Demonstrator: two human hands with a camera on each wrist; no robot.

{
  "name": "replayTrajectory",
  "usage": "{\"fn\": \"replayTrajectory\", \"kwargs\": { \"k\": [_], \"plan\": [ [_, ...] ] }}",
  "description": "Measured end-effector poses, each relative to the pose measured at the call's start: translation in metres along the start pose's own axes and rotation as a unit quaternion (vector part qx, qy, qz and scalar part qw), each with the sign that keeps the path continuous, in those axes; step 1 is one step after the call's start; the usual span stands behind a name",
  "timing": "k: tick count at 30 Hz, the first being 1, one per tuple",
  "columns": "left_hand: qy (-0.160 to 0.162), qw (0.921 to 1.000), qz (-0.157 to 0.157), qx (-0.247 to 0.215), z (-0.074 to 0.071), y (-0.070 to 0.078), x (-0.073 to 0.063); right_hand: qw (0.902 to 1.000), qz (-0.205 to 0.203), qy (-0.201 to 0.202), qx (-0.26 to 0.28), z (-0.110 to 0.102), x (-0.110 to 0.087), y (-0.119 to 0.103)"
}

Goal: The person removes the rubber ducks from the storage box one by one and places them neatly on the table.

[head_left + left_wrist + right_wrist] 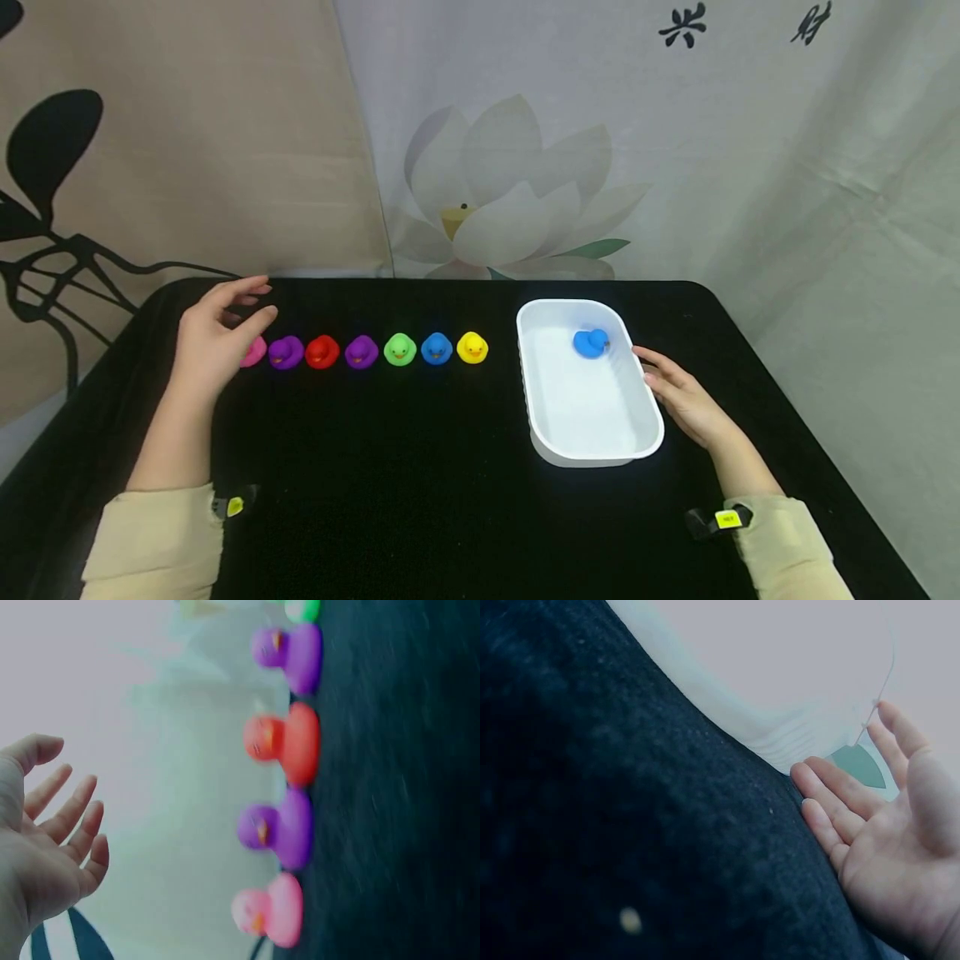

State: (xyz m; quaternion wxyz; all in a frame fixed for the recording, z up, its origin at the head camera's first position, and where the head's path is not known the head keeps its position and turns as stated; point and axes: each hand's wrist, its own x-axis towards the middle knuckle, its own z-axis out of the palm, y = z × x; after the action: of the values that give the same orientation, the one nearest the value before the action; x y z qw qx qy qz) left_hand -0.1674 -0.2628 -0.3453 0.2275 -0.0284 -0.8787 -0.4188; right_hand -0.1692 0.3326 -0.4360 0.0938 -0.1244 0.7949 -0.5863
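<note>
My left hand (pixel 212 337) is raised at the left end of a row of rubber ducks, its fingers loosely spread and nothing in them. It partly hides the pink duck (pixel 253 352) in the head view; the left wrist view shows a gap between them. Rightward from there run a purple duck (pixel 286 353), a red duck (pixel 322 352), a second purple duck (pixel 362 352), a green duck (pixel 400 350), a blue duck (pixel 436 349) and a yellow duck (pixel 472 348). Relaxed fingers of my right hand (pixel 688 402) touch the right side of a white plastic tub (pixel 528 367). Another blue duck (pixel 589 343) lies inside it.
A black cloth (pixel 360 483) covers the table, whose far edge meets a pale curtain (pixel 750 167) printed with a lotus. Dark plant shapes (pixel 56 133) appear at the far left. Each wrist wears a dark strap with a yellow label.
</note>
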Motion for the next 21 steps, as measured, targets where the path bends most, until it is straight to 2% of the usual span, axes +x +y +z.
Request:
{"fn": "replayTrajectory", "kwargs": {
  "k": [5,9,12,16,21],
  "plan": [
    [-0.011,0.9994,0.016,-0.028,0.013,0.026,-0.004,0.9999,-0.007,-0.004,0.010,0.000,0.000,0.001],
    [-0.027,0.9982,0.034,-0.041,0.023,0.040,-0.007,0.9998,-0.011,-0.008,0.017,-0.001,0.001,0.001],
    [-0.042,0.9958,0.046,-0.068,0.033,0.049,-0.011,0.9998,-0.011,-0.007,0.015,-0.001,0.001,0.002],
    [-0.076,0.9896,0.053,-0.109,0.048,0.060,-0.017,0.9999,-0.009,-0.005,0.008,-0.001,0.001,0.002],
    [-0.125,0.9818,0.072,-0.124,0.070,0.068,-0.024,0.9999,-0.010,-0.005,0.010,-0.001,0.001,0.003]
  ]
}}
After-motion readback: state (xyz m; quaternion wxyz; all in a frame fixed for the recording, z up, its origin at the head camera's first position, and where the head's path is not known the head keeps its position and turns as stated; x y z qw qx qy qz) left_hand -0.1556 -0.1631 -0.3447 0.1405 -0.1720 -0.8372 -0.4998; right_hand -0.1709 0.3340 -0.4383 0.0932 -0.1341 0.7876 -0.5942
